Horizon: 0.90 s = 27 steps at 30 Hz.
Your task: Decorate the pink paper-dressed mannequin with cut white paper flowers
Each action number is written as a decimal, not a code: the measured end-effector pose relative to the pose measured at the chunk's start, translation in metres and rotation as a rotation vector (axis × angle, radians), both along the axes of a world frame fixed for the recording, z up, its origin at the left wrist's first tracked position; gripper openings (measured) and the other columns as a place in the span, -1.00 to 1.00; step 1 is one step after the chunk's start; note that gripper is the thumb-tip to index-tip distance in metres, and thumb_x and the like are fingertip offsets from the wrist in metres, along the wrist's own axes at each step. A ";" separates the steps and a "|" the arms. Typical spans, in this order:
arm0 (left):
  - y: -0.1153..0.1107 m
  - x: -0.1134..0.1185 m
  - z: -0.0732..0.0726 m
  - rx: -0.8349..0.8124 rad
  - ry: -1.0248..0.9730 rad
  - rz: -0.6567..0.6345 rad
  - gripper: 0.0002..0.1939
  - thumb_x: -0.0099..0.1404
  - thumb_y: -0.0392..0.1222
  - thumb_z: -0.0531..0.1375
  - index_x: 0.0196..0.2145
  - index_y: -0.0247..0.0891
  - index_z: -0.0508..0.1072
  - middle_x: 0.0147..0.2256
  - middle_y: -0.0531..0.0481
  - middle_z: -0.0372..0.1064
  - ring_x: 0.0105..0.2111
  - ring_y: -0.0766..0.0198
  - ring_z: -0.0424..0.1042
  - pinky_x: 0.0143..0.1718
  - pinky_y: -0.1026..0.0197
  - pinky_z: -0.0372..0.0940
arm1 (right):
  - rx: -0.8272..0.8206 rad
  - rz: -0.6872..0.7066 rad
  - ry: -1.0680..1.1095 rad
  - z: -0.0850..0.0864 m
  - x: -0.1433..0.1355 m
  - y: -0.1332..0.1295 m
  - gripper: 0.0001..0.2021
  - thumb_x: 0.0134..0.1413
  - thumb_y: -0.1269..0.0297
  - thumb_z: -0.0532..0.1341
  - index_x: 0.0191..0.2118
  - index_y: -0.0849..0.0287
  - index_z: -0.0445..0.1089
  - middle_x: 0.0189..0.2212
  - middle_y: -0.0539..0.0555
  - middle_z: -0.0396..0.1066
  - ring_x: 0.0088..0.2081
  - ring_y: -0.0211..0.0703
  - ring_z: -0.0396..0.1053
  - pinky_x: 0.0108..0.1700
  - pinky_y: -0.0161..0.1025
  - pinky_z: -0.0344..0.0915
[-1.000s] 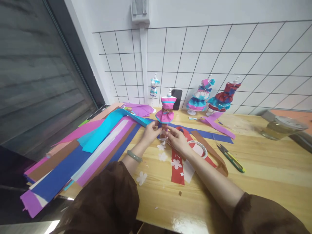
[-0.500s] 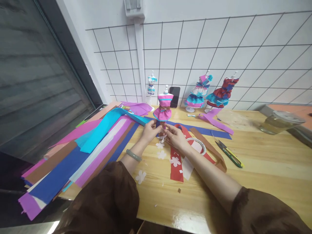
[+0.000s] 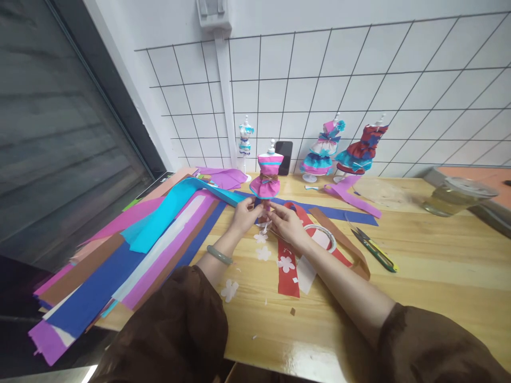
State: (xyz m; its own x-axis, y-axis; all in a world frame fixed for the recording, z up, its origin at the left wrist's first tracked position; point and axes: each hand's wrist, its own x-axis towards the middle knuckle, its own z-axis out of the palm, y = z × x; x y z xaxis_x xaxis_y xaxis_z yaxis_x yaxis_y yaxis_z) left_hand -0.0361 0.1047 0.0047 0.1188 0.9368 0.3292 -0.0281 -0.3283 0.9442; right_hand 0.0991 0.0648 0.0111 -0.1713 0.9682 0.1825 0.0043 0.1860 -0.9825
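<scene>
A small mannequin (image 3: 267, 181) in a pink dress with blue trim and a brown waistband stands upright between my hands. My left hand (image 3: 244, 215), with a green bangle on its wrist, is closed at the stand below the skirt. Across from it, my right hand (image 3: 286, 224) also has its fingers pressed together at the stand, under the skirt's hem. Fingers partly cover the stand. White paper flowers (image 3: 263, 252) lie just in front, and one flower rests on a red strip (image 3: 288, 276).
Coloured paper strips (image 3: 96, 282) cover the left side. A tape roll (image 3: 319, 230), scissors (image 3: 375, 250) and a cup (image 3: 455, 197) lie to the right. Behind stand a phone (image 3: 284, 157) and dressed mannequins (image 3: 319, 154), (image 3: 361, 151), (image 3: 245, 141) before a white wall grid.
The view has shifted slightly. Both hands remain at the mannequin's stand, with no clear change in their grip.
</scene>
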 end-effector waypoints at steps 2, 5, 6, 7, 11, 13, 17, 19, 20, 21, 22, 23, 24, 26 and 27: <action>0.000 0.000 0.001 0.000 -0.001 -0.004 -0.76 0.08 -0.17 0.18 -0.28 -0.33 0.43 -0.30 -0.07 0.44 -0.33 0.28 0.41 -0.31 0.27 0.28 | 0.006 -0.002 -0.009 0.001 0.000 0.000 -0.53 0.01 0.16 0.11 0.05 0.22 0.25 -0.57 -0.04 0.28 -0.56 -0.31 0.19 -0.54 -0.36 0.11; 0.000 0.000 0.001 0.002 0.004 0.000 -0.76 0.09 -0.17 0.18 -0.29 -0.34 0.43 -0.30 -0.07 0.44 -0.33 0.28 0.41 -0.31 0.27 0.28 | 0.001 -0.005 -0.022 0.002 0.000 -0.001 -0.53 0.01 0.16 0.11 0.06 0.21 0.25 -0.58 -0.04 0.28 -0.57 -0.30 0.19 -0.54 -0.35 0.11; 0.000 0.000 0.001 0.004 0.006 0.006 -0.77 0.08 -0.16 0.18 -0.29 -0.34 0.43 -0.31 -0.07 0.44 -0.33 0.27 0.41 -0.30 0.26 0.28 | -0.001 -0.004 -0.022 0.002 0.000 -0.001 -0.53 0.01 0.16 0.11 0.06 0.21 0.24 -0.57 -0.04 0.29 -0.57 -0.30 0.19 -0.54 -0.35 0.12; 0.000 0.000 0.001 0.006 0.009 0.012 -0.77 0.08 -0.16 0.19 -0.30 -0.33 0.43 -0.31 -0.07 0.44 -0.32 0.27 0.41 -0.29 0.25 0.28 | -0.002 -0.004 -0.020 0.002 0.000 -0.001 -0.53 0.01 0.16 0.11 0.06 0.21 0.24 -0.57 -0.04 0.29 -0.57 -0.31 0.19 -0.53 -0.35 0.12; 0.002 0.001 0.000 0.012 0.023 0.034 -0.76 0.06 -0.15 0.21 -0.31 -0.32 0.45 -0.30 -0.07 0.44 -0.29 0.25 0.40 -0.24 0.23 0.27 | 0.019 -0.012 -0.012 0.002 0.000 -0.001 -0.52 0.01 0.17 0.11 0.06 0.23 0.23 -0.53 -0.03 0.31 -0.56 -0.31 0.19 -0.51 -0.35 0.13; 0.002 0.001 -0.001 0.014 0.028 0.044 -0.76 0.07 -0.14 0.21 -0.31 -0.32 0.44 -0.30 -0.07 0.44 -0.29 0.24 0.40 -0.25 0.22 0.27 | 0.020 -0.016 -0.003 0.001 -0.001 -0.001 -0.52 0.01 0.18 0.12 0.08 0.23 0.22 -0.50 -0.02 0.32 -0.55 -0.31 0.19 -0.51 -0.35 0.13; 0.004 0.003 -0.002 0.010 0.034 0.068 -0.77 0.06 -0.14 0.21 -0.33 -0.32 0.44 -0.33 -0.06 0.44 -0.33 0.25 0.39 -0.29 0.24 0.27 | 0.014 -0.002 -0.011 0.000 0.000 -0.002 -0.51 0.03 0.20 0.11 0.11 0.18 0.19 -0.47 0.00 0.34 -0.55 -0.31 0.19 -0.50 -0.34 0.13; 0.005 0.003 -0.002 0.007 0.035 0.080 -0.76 0.05 -0.13 0.22 -0.34 -0.33 0.45 -0.35 -0.05 0.44 -0.34 0.26 0.39 -0.31 0.25 0.27 | 0.025 -0.001 -0.026 0.001 0.001 -0.002 -0.51 0.04 0.20 0.10 0.12 0.16 0.18 -0.44 0.01 0.36 -0.51 -0.29 0.23 -0.47 -0.32 0.17; 0.005 0.004 -0.001 0.006 0.035 0.086 -0.76 0.04 -0.13 0.22 -0.34 -0.32 0.45 -0.35 -0.05 0.44 -0.35 0.27 0.39 -0.32 0.26 0.26 | 0.028 -0.004 -0.035 0.001 0.001 -0.002 -0.50 0.04 0.21 0.11 0.13 0.16 0.18 -0.43 0.01 0.37 -0.49 -0.27 0.25 -0.44 -0.31 0.19; 0.005 0.004 -0.001 0.007 0.035 0.090 -0.76 0.04 -0.12 0.22 -0.35 -0.32 0.45 -0.36 -0.04 0.44 -0.37 0.29 0.38 -0.33 0.27 0.26 | 0.030 -0.008 -0.043 0.002 0.001 -0.002 -0.50 0.04 0.21 0.11 0.13 0.16 0.17 -0.42 0.01 0.38 -0.47 -0.25 0.27 -0.41 -0.30 0.21; 0.005 0.004 0.000 0.007 0.034 0.094 -0.77 0.04 -0.12 0.22 -0.36 -0.32 0.45 -0.38 -0.03 0.44 -0.39 0.30 0.38 -0.34 0.28 0.26 | 0.032 -0.011 -0.050 0.002 0.001 -0.002 -0.49 0.04 0.21 0.11 0.14 0.17 0.16 -0.42 0.02 0.39 -0.44 -0.24 0.29 -0.38 -0.29 0.23; 0.005 0.005 0.000 0.007 0.033 0.096 -0.77 0.05 -0.11 0.22 -0.37 -0.32 0.45 -0.40 -0.02 0.43 -0.41 0.31 0.37 -0.36 0.28 0.25 | 0.032 -0.015 -0.055 0.002 0.001 -0.002 -0.49 0.03 0.21 0.11 0.14 0.18 0.16 -0.41 0.02 0.39 -0.42 -0.23 0.30 -0.36 -0.28 0.24; 0.004 0.005 0.000 0.007 0.032 0.099 -0.78 0.05 -0.10 0.22 -0.39 -0.32 0.45 -0.42 -0.01 0.42 -0.43 0.33 0.36 -0.38 0.29 0.24 | 0.032 -0.019 -0.061 0.002 0.001 -0.003 -0.48 0.04 0.21 0.11 0.14 0.19 0.15 -0.41 0.02 0.39 -0.41 -0.23 0.31 -0.35 -0.28 0.25; 0.004 0.006 0.001 0.005 0.027 0.107 -0.78 0.04 -0.09 0.22 -0.43 -0.32 0.44 -0.47 0.01 0.40 -0.48 0.35 0.34 -0.42 0.31 0.23 | 0.027 -0.020 -0.066 0.002 0.001 -0.003 -0.48 0.04 0.21 0.11 0.15 0.20 0.14 -0.39 0.03 0.40 -0.40 -0.23 0.31 -0.34 -0.28 0.26; 0.004 0.006 0.002 0.003 0.023 0.113 -0.79 0.04 -0.09 0.22 -0.45 -0.32 0.43 -0.49 0.02 0.39 -0.49 0.35 0.33 -0.44 0.31 0.22 | 0.024 -0.018 -0.064 0.002 0.000 -0.003 -0.47 0.04 0.22 0.11 0.16 0.21 0.13 -0.39 0.04 0.40 -0.41 -0.24 0.32 -0.35 -0.29 0.26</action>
State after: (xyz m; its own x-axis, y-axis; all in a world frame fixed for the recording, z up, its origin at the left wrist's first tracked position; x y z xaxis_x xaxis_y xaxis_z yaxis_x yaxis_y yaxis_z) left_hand -0.0299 0.1083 0.0066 0.0201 0.9438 0.3300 0.0307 -0.3305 0.9433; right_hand 0.0995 0.0618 0.0135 -0.1657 0.9667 0.1948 0.0705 0.2087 -0.9754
